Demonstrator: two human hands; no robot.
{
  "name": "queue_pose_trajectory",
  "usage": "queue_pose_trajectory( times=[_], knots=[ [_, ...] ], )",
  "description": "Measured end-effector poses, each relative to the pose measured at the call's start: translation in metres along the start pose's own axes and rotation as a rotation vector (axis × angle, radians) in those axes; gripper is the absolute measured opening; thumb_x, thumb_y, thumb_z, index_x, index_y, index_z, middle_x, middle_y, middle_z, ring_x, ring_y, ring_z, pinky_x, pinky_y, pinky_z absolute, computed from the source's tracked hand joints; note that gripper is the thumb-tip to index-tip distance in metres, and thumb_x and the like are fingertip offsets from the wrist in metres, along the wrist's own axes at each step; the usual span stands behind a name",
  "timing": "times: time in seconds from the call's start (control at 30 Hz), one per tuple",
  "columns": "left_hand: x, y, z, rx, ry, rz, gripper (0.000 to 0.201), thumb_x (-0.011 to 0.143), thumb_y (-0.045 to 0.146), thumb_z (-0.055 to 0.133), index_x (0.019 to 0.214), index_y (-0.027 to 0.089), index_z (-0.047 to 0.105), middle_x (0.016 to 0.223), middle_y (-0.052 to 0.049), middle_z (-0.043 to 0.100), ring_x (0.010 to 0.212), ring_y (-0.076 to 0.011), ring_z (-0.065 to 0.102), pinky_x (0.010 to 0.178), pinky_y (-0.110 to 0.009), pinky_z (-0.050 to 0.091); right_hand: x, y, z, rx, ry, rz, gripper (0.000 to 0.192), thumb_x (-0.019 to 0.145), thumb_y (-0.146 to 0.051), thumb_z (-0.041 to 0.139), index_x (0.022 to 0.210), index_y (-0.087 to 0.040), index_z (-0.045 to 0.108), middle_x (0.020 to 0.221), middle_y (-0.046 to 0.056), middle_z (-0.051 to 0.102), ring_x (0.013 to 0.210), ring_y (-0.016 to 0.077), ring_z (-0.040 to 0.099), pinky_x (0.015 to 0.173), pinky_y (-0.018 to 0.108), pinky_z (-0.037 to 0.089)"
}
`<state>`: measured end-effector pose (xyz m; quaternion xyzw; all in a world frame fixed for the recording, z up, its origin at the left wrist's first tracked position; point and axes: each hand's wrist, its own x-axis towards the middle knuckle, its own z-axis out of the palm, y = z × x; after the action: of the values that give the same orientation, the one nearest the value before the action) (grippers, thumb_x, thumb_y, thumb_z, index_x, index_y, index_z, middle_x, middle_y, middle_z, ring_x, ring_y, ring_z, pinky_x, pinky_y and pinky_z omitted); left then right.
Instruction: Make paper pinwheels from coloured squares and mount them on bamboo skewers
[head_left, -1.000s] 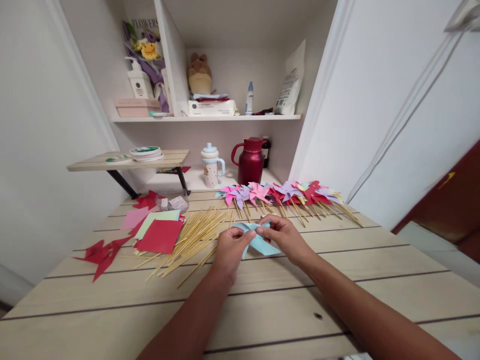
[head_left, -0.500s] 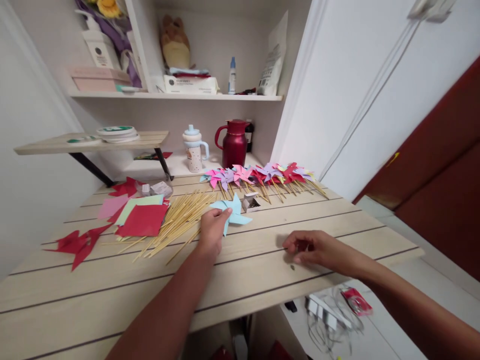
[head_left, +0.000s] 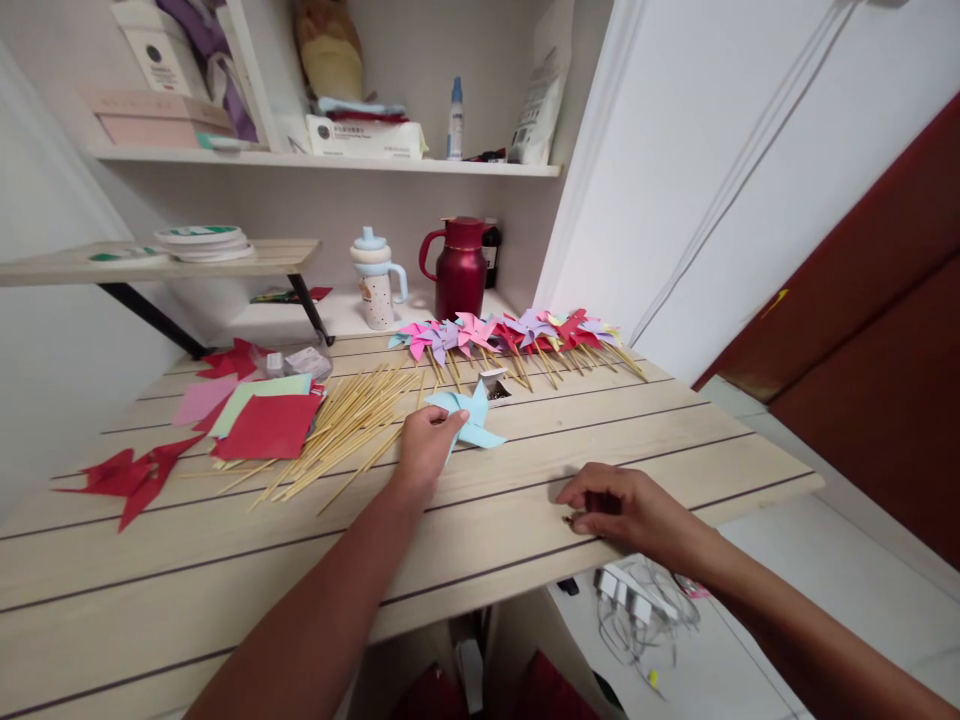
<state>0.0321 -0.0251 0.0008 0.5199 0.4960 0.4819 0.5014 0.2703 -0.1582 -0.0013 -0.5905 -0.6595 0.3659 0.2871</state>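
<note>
A pale slatted wooden table (head_left: 225,560) stands against a white alcove with shelves; the floor shows past its near edge. The left hand (head_left: 424,450) rests on the table with its fingers closed on one vane of a light-blue paper pinwheel head (head_left: 469,415), which lies flat just beside a fan of bamboo sticks (head_left: 337,435). The right hand (head_left: 622,510) sits at the table's near edge, fingertips drawn together over a very small dark object (head_left: 570,521); whether it is gripped cannot be told. The step in hand appears to be assembly of a folded head that has no stick yet; the next move likely calls for a fine pinch on the small piece and a steady hold on the paper. Behind, a row of finished pinwheels (head_left: 517,335) lies along the far edge. Containers: a small open box (head_left: 493,385) just beyond the blue head, contents too small to tell; a red jug (head_left: 459,270) and a lidded cup (head_left: 375,280), both closed. Paper squares (head_left: 266,420) lie stacked at left.
</note>
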Motion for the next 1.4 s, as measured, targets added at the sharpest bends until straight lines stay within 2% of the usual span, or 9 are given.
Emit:
queue_pose_trajectory(
  times=[0.33,0.5,0.63,0.8,0.93,1.1,1.2,1.27,1.4],
  knots=[
    [-0.003,0.002,0.0,-0.034,-0.006,-0.009,0.026,0.063,0.034,0.08,0.055,0.018,0.062,0.057,0.002,0.054,0.057,-0.0129,0.045,0.059,-0.027,0.034,-0.004,-0.003,0.004,-0.014,0.024,0.006,0.006,0.079,-0.021,0.067,0.076,-0.022,0.073,0.081,0.002,0.066,0.074,0.0176,0.06,0.068,0.03,0.044],
    [0.0,0.002,-0.001,-0.109,0.02,-0.011,0.029,0.058,0.037,0.084,0.054,0.018,0.064,0.055,0.002,0.055,0.056,-0.0132,0.046,0.057,-0.027,0.034,0.002,0.003,0.006,-0.033,0.097,-0.001,0.008,0.079,-0.024,0.068,0.072,-0.022,0.072,0.081,0.004,0.071,0.079,0.0218,0.065,0.074,0.034,0.048],
    [0.014,-0.003,-0.011,-0.189,0.101,-0.004,0.034,0.057,0.044,0.084,0.056,0.017,0.064,0.054,0.002,0.056,0.057,-0.013,0.048,0.058,-0.026,0.035,0.027,0.006,0.01,-0.089,0.182,-0.036,0.01,0.08,-0.027,0.067,0.074,-0.023,0.072,0.083,0.005,0.073,0.081,0.0242,0.067,0.077,0.037,0.048],
    [0.032,-0.009,-0.028,-0.284,0.235,0.035,0.039,0.059,0.05,0.082,0.061,0.016,0.062,0.058,0.003,0.057,0.061,-0.0125,0.051,0.062,-0.026,0.037,0.074,-0.012,0.024,-0.109,0.15,-0.123,0.009,0.079,-0.028,0.066,0.073,-0.023,0.072,0.084,0.004,0.075,0.081,0.0237,0.067,0.078,0.036,0.047],
    [0.035,-0.01,-0.031,-0.326,0.245,0.062,0.038,0.059,0.048,0.083,0.062,0.016,0.063,0.06,0.003,0.059,0.061,-0.0121,0.051,0.062,-0.026,0.038,0.102,-0.026,0.037,-0.096,0.115,-0.175,0.01,0.077,-0.029,0.067,0.072,-0.023,0.074,0.081,0.003,0.075,0.078,0.0221,0.067,0.076,0.033,0.048],
    [0.037,-0.011,-0.028,-0.353,0.211,0.078,0.034,0.059,0.043,0.084,0.061,0.016,0.063,0.059,0.003,0.058,0.06,-0.0115,0.05,0.061,-0.025,0.038,0.111,-0.028,0.04,-0.03,0.109,-0.154,0.018,0.08,-0.036,0.066,0.082,-0.024,0.079,0.091,0.006,0.077,0.086,0.0234,0.067,0.08,0.035,0.049],
    [0.042,-0.012,-0.028,-0.38,0.189,0.078,0.033,0.06,0.043,0.083,0.064,0.016,0.065,0.062,0.002,0.06,0.061,-0.0119,0.051,0.062,-0.025,0.038,0.109,-0.024,0.039,0.025,0.118,-0.076,0.03,0.084,-0.043,0.061,0.092,-0.022,0.08,0.077,0.005,0.074,0.069,0.0203,0.064,0.064,0.032,0.048],
    [0.045,-0.012,-0.028,-0.396,0.167,0.081,0.034,0.06,0.044,0.083,0.066,0.016,0.066,0.064,0.001,0.061,0.062,-0.0122,0.052,0.062,-0.025,0.039,0.109,-0.023,0.038,0.056,0.122,-0.026,0.035,0.085,-0.046,0.06,0.096,-0.02,0.08,0.062,0.002,0.066,0.051,0.0153,0.053,0.051,0.029,0.039],
    [0.048,-0.01,-0.026,-0.421,0.115,0.093,0.036,0.059,0.045,0.084,0.069,0.016,0.067,0.065,0.001,0.063,0.062,-0.0122,0.053,0.06,-0.025,0.038,0.115,-0.032,0.033,0.12,0.156,-0.017,0.038,0.083,-0.05,0.062,0.096,-0.019,0.079,0.061,-0.001,0.06,0.044,0.0104,0.042,0.045,0.026,0.033]
  ],
)
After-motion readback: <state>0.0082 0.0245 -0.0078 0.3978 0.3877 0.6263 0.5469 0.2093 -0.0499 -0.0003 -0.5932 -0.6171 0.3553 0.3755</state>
